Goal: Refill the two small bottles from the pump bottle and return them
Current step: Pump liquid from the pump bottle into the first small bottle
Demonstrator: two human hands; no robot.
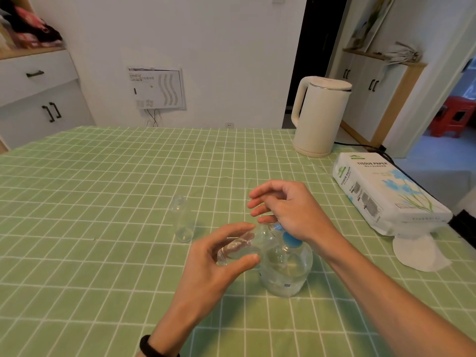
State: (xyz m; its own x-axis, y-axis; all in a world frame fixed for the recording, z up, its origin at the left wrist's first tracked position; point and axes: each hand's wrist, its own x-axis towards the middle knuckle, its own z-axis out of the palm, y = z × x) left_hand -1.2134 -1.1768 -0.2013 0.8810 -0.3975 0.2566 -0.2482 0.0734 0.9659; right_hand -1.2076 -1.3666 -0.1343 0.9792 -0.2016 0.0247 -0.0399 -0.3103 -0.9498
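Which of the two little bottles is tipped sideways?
The small bottle held in the left hand, its mouth tilted toward the pump bottle. The other small bottle stands upright on the tablecloth, untouched.

The pump bottle [286, 269] stands on the table [103, 191], near its front middle. The right hand [288, 210] rests on top of its pump head. Just left of it, the left hand [213, 264] holds the tilted small bottle [239, 247] off the table, its mouth up against the pump's spout. The upright small bottle [183, 220] stands further left and behind, apart from both. The kettle [319, 117] sits at the far right corner. The tissue pack [386, 194] lies in front of it along the right edge, with a loose tissue [417, 251] under its near end.
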